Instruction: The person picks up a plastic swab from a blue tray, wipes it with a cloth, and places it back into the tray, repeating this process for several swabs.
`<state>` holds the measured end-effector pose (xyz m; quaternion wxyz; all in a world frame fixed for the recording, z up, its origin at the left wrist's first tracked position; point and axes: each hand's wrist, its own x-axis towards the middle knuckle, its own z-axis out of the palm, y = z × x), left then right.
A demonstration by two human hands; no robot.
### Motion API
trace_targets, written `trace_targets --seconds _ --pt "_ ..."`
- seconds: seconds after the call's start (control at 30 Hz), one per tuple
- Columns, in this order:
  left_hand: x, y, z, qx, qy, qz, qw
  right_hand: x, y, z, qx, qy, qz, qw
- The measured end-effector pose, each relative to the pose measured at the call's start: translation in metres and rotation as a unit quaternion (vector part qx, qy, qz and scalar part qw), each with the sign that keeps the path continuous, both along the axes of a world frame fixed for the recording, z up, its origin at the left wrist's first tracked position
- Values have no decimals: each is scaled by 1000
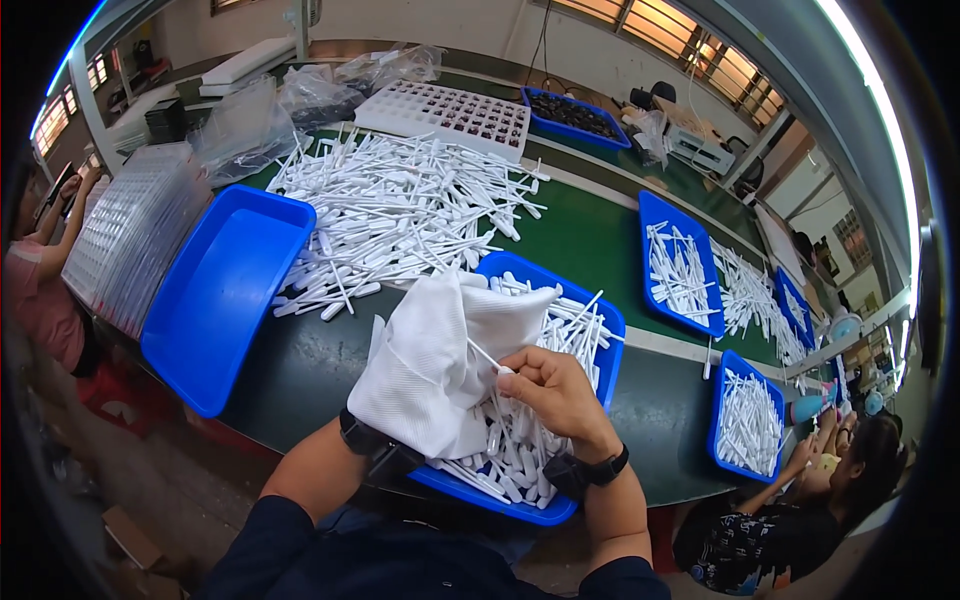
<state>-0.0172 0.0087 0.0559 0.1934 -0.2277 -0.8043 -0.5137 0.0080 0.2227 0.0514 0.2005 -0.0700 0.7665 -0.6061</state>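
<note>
A white ribbed cloth (415,375) is draped over my left hand, bunched up and hiding its fingers; only my left forearm (315,468) and wrist strap show. Between the thumb and fingers of my right hand (550,390) is a thin white plastic stick (484,354) with a thicker end. Its far tip meets the cloth. Both hands are above a blue tray (612,310), which holds many similar white sticks (520,468). Behind the cloth, a large heap of the same white sticks (400,200) lies on the green work surface.
An unfilled blue tray (225,290) stands to the left, beside stacked clear plastic trays (135,240). At the back are a white foam tray (440,115) and a blue tray of dark parts (575,118). More stick-filled blue trays (748,420) stand right, near a seated co-worker (790,520).
</note>
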Motion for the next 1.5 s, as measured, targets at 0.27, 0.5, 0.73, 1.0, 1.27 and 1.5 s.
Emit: trace_targets --seconds 0.27,0.5,0.73,1.0,1.27,1.5 --pt "-12 -7 -8 194 -154 -57 967 3 -14 4 16 46 -23 999" --pt "6 -6 -4 -21 80 -8 997 5 -13 -1 -16 87 -52 995" --pt "-2 20 -25 320 -182 -147 918 10 -19 5 15 180 -53 982" --pt "-4 -3 -17 -7 38 -97 995 9 -19 3 51 133 -11 990" --pt "-7 -11 6 321 -206 -186 905 -1 -9 -6 -22 38 37 998" --pt "8 5 0 296 -245 -155 910 3 -14 -7 -105 18 25 994"
